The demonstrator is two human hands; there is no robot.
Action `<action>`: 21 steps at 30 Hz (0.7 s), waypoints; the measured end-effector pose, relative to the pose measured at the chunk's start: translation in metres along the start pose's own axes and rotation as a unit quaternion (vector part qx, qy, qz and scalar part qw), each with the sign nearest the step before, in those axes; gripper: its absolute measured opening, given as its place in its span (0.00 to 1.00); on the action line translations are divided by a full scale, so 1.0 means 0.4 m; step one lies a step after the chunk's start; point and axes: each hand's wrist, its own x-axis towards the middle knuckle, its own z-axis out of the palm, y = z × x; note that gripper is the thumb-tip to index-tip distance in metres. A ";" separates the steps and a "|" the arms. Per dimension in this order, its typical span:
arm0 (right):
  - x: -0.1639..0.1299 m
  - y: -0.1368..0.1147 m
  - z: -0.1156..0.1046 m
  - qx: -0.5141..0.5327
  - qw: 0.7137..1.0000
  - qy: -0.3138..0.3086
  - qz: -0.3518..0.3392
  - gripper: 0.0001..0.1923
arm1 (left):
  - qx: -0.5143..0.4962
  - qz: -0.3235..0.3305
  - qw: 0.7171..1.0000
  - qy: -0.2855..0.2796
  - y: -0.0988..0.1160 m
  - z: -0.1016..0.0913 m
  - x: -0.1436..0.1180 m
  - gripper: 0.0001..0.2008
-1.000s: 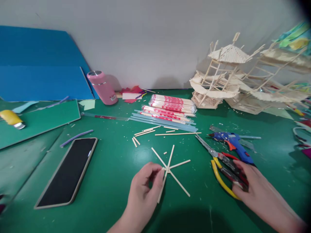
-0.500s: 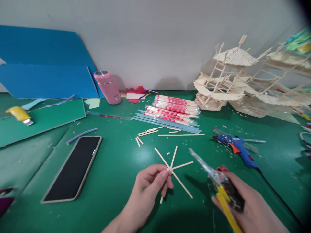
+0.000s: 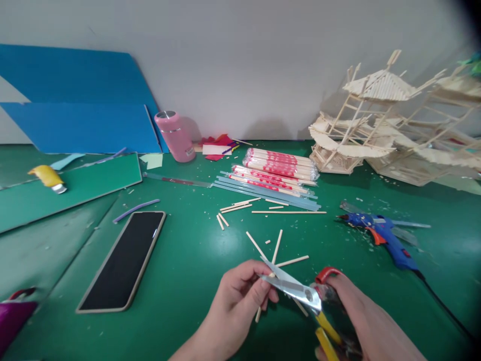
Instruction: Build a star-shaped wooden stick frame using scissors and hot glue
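Observation:
My left hand (image 3: 240,306) pinches a star-shaped frame of thin wooden sticks (image 3: 293,261) near its centre, just above the green table. My right hand (image 3: 364,311) grips scissors (image 3: 295,290) with red and yellow handles. Their blades are parted and lie over the middle of the star, close to my left fingertips. Whether the blades touch the wood I cannot tell. The blades and my left fingers hide part of the star's centre. A small cut-off bit of stick (image 3: 267,241) lies beyond the star.
A blue glue gun (image 3: 391,240) lies right, its cord running toward me. Loose sticks (image 3: 288,212), wrapped stick bundles (image 3: 280,163) and a stick-built model (image 3: 361,125) are farther back. At left are a phone (image 3: 122,260), a pink flask (image 3: 176,138) and a yellow cutter (image 3: 48,178).
The scissors have moved left from beside the star to over its centre, and their blades are now spread apart. My left hand keeps its pinch on the star. The view has shifted slightly.

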 end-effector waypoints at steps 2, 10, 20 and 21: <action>-0.002 -0.008 0.000 -0.009 1.000 -0.017 0.022 0.29 | 0.019 -0.007 1.000 -0.001 -0.001 -0.001 0.001 0.13; -0.011 -0.007 0.009 -0.030 0.995 -0.065 0.070 0.34 | 0.042 0.007 0.999 -0.013 -0.011 -0.011 0.001 0.11; -0.028 0.004 0.013 -0.025 0.995 -0.084 0.054 0.35 | 0.048 0.014 0.999 -0.019 -0.014 -0.014 -0.003 0.10; -0.030 0.005 0.013 -0.025 0.995 -0.085 0.054 0.34 | 0.050 0.015 0.999 -0.018 -0.015 -0.015 -0.004 0.10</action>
